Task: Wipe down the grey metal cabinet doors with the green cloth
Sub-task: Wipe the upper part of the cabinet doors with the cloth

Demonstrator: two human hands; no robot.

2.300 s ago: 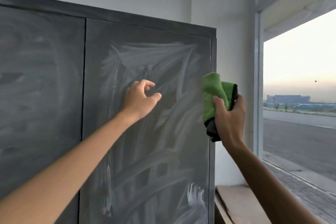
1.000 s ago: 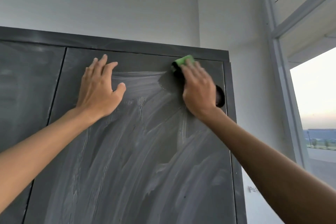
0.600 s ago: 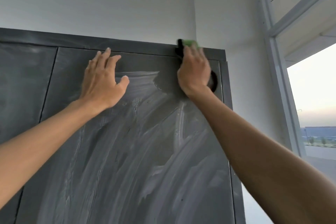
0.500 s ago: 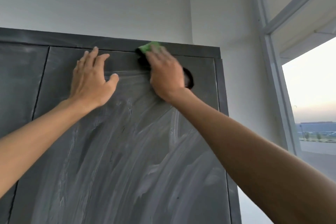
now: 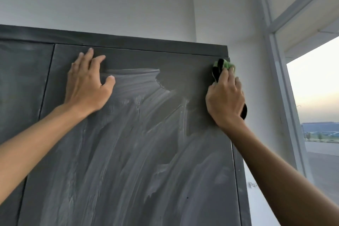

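The grey metal cabinet's right door fills the view, streaked with whitish wipe marks, with a darker wiped band along its top. My right hand presses the green cloth flat against the door's upper right corner; only the cloth's green tip and black edging show around my fingers. Near the door's upper left, my left hand lies flat on the metal with fingers spread, holding nothing. The left door shows at the left edge.
A white wall rises behind and to the right of the cabinet. A tall window frame stands at the right, with open ground and distant buildings outside.
My right hand has swept the cloth along the top of the door from its middle to the upper right corner. My left hand has stayed flat on the door.
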